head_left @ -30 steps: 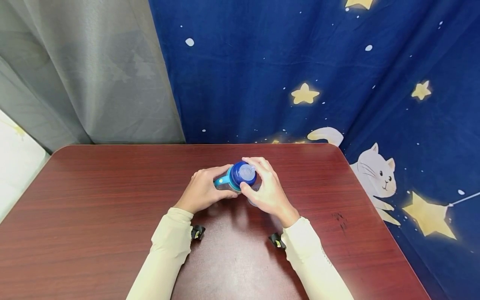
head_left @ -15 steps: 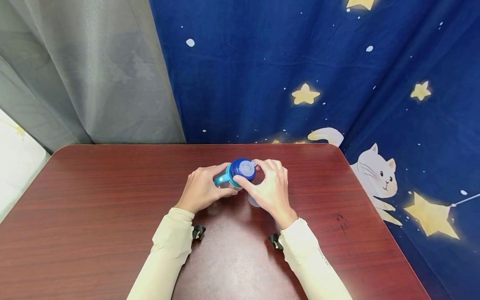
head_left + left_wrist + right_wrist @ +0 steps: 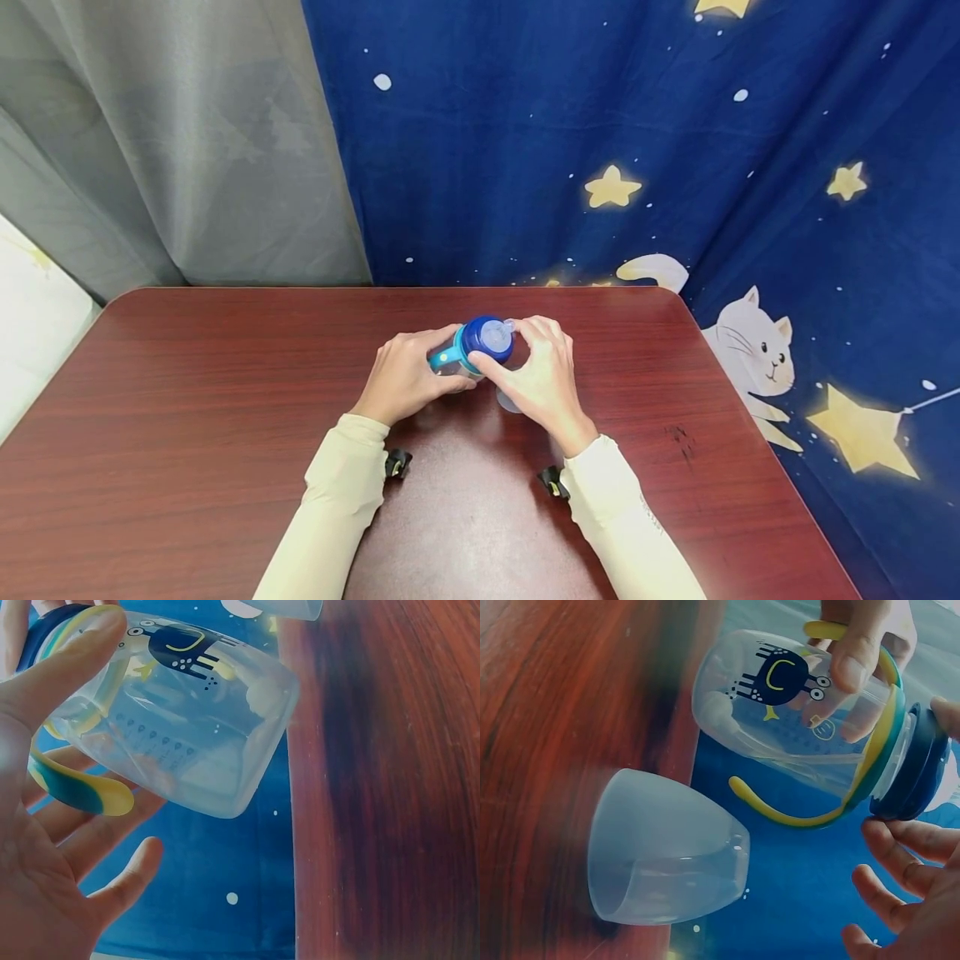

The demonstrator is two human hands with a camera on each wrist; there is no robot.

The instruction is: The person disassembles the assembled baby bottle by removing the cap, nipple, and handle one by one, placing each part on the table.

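A clear baby bottle [image 3: 780,705] with a dark cartoon print stands over the table's middle. My left hand [image 3: 405,375] grips it from the left, thumb across its side near the neck. A curved yellow-and-teal handle [image 3: 82,791] passes among the left fingers. My right hand [image 3: 543,383] holds the blue screw collar [image 3: 487,333] between thumb and fingertips, the other fingers spread in the right wrist view. From the collar rises a translucent nipple [image 3: 497,336]. In the right wrist view, a narrow gap with pale threads shows between collar and handle ring.
A translucent dome cover [image 3: 667,855] stands on the brown table [image 3: 225,433] close beside the bottle, partly hidden by the right hand in the head view. Behind the table hang a grey curtain [image 3: 225,150] and a blue star-patterned curtain [image 3: 487,150].
My right hand has turned around the collar, its thumb moving left and its fingers right. The nipple's tip and the dome cover show more now. The left hand keeps its grip.
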